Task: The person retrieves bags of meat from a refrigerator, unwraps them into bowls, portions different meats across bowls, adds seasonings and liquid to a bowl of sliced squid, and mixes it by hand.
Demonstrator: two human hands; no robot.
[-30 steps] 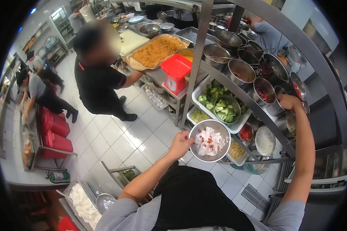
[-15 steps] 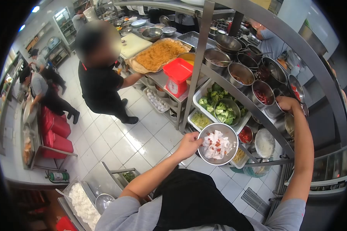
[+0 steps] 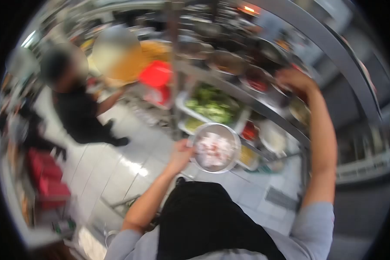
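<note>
My left hand (image 3: 183, 155) grips the rim of a round metal bowl (image 3: 235, 152) in front of my apron. Inside lie pale white pieces (image 3: 212, 149) scattered with small red bits; their kind I cannot make out. My right hand (image 3: 296, 82) reaches out over metal containers on the rack, fingers pointing down and smeared by motion. Whether it holds anything is unclear. Close to its left stands a metal container with red food (image 3: 257, 82). Another metal pot (image 3: 226, 63) sits farther left.
Green broccoli (image 3: 212, 104) fills a tray below the rack's metal rail (image 3: 242, 89). A red scale (image 3: 157, 76) stands beyond the upright post (image 3: 173, 65). A co-worker in black (image 3: 76, 110) is at the left, near red bins (image 3: 47, 173).
The whole view has swung and blurred, with surroundings shifting left. My right hand has lifted from the container it was at. My left hand still holds the bowl.
</note>
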